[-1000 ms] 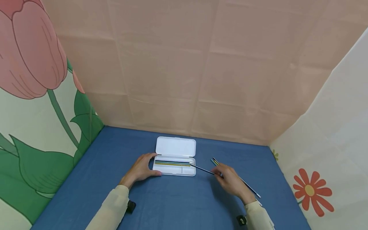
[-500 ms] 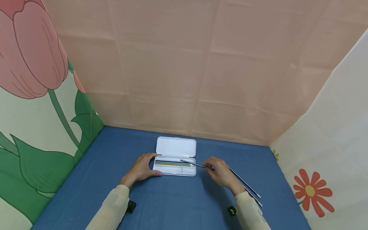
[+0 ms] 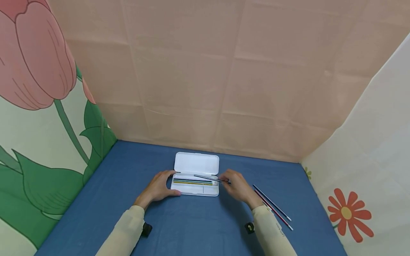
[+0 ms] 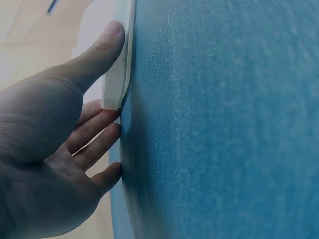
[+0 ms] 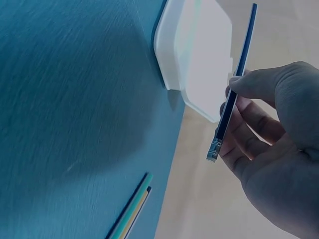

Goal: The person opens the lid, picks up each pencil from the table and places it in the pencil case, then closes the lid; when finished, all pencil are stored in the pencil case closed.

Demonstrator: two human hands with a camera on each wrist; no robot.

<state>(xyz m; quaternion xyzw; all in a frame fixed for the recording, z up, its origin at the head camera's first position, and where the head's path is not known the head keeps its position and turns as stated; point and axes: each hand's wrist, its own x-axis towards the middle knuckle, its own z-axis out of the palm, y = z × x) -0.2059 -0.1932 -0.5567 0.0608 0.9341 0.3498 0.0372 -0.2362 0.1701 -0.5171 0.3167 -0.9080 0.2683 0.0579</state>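
Note:
A white pencil case (image 3: pixel 187 191) lies with its lid (image 3: pixel 196 163) folded back, away from the person. Several pencils (image 3: pixel 189 181) lie side by side in its back compartment. My left hand (image 3: pixel 157 188) holds the case's left end, thumb on the near edge and fingers around the end, as the left wrist view also shows. My right hand (image 3: pixel 237 188) pinches a dark pencil (image 5: pixel 241 67) between thumb and fingers near its metal-ringed eraser end. In the head view, that pencil slants over the back of the tray, pointing left.
To the right, loose pencils (image 3: pixel 278 209) lie on the blue cloth (image 3: pixel 192 227), partly behind the right sleeve. A beige backdrop (image 3: pixel 205 89) rises behind the table. Flower-printed cloths stand at the left (image 3: pixel 64 142) and right (image 3: pixel 368 160).
My right hand has moved left with the pencil, from beside the loose pencils to the case's right end. More of the loose pencils now shows. My left hand has stayed on the case.

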